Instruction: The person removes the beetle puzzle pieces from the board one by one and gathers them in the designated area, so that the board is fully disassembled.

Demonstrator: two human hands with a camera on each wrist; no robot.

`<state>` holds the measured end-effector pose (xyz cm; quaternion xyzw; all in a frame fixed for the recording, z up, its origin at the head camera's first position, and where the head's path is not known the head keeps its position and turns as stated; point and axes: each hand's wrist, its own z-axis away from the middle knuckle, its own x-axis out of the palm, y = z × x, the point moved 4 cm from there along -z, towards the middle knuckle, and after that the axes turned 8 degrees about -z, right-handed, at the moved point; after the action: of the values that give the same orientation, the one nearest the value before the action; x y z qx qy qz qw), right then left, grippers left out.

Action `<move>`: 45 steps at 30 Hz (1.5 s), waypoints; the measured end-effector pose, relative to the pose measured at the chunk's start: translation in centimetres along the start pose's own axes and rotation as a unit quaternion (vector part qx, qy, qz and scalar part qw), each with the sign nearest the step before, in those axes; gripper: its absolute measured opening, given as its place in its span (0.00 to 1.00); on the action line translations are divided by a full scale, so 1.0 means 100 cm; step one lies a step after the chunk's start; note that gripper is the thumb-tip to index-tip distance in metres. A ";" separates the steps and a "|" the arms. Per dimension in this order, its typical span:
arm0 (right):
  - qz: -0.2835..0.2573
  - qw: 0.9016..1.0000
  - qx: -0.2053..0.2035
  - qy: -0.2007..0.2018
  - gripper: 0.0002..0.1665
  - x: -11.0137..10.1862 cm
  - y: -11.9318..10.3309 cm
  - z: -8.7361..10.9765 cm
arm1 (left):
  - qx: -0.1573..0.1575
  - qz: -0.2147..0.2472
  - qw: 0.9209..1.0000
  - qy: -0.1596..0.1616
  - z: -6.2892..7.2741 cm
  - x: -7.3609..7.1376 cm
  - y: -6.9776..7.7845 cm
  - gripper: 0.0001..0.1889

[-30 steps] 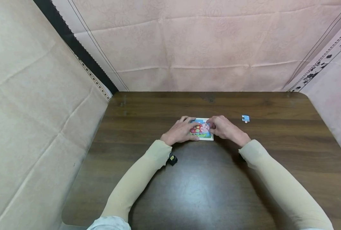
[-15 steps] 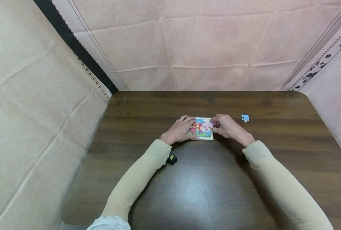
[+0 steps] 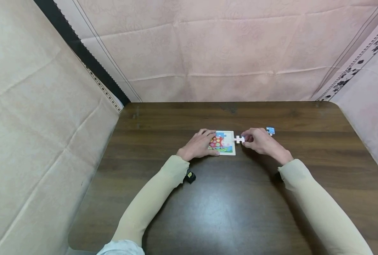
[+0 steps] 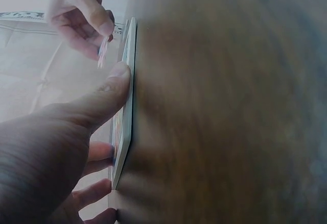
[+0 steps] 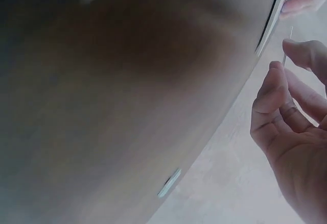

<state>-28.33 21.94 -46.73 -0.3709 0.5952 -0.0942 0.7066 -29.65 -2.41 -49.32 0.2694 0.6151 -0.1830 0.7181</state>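
A small jigsaw puzzle (image 3: pixel 229 153) in a white frame lies on the wooden table, its picture showing a red part with coloured dots, blue and green. My left hand (image 3: pixel 197 144) holds its left side, thumb along the near edge and fingers toward the far edge. In the left wrist view that thumb lies against the frame. Just right of the frame, my right hand (image 3: pixel 259 141) pinches a pale pink puzzle piece (image 3: pixel 239 139) between thumb and fingers, raised above the table. The right wrist view shows this piece edge-on, as a thin line at the fingertips.
A blue puzzle piece (image 3: pixel 270 130) lies on the table (image 3: pixel 176 117) behind my right hand, partly covered by it in the head view. A black wrist device (image 3: pixel 190 176) sits by my left cuff. Pale cloth (image 3: pixel 233 49) hangs beyond the table's far edge.
My right hand has moved right, off the puzzle, and carries the pale pink piece out beyond the frame. A gap shows in the picture there. My left hand has stayed in place.
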 end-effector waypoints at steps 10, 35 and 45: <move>0.006 1.000 -0.011 0.023 0.18 -0.017 0.020 0.015 | 0.004 0.003 1.000 0.002 0.002 0.000 0.001 0.48; 0.031 0.998 0.034 0.047 0.18 -0.056 0.072 0.056 | 0.001 0.000 1.000 -0.002 0.001 0.001 0.001 0.48; 0.036 0.998 0.023 0.037 0.17 -0.053 0.079 0.054 | 0.004 -0.008 1.000 -0.001 0.000 0.001 0.001 0.49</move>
<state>-27.25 32.79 -47.58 -0.3287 0.6320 -0.0959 0.6953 -29.62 -2.34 -49.44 0.2677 0.6159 -0.1913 0.7159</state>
